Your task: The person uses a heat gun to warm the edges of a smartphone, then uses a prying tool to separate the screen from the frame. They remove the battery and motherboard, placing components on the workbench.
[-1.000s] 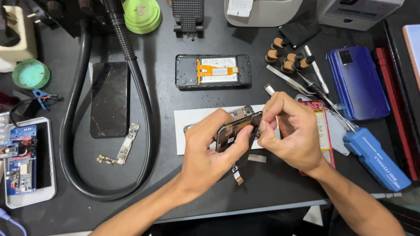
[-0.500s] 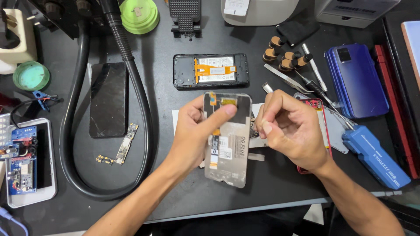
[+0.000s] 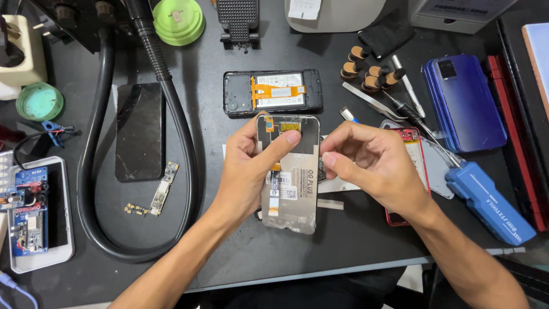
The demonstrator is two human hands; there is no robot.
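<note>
My left hand holds a grey phone display panel by its left side, back face up, with an orange flex cable near its top under my left thumb. My right hand hovers at the panel's right edge, thumb and forefinger pinched together; whether they hold anything is unclear. Just beyond lies an opened black phone body with an orange flex strip across its middle.
A thick black hose loops at left around a cracked black screen and a small circuit board. A blue phone back cover, blue tool, tweezers, small bottles and red-framed phone sit right.
The panel went from bunched between both hands to lying flat and lengthwise in my left hand. My hands and the panel sit closer to the black phone body than before.
</note>
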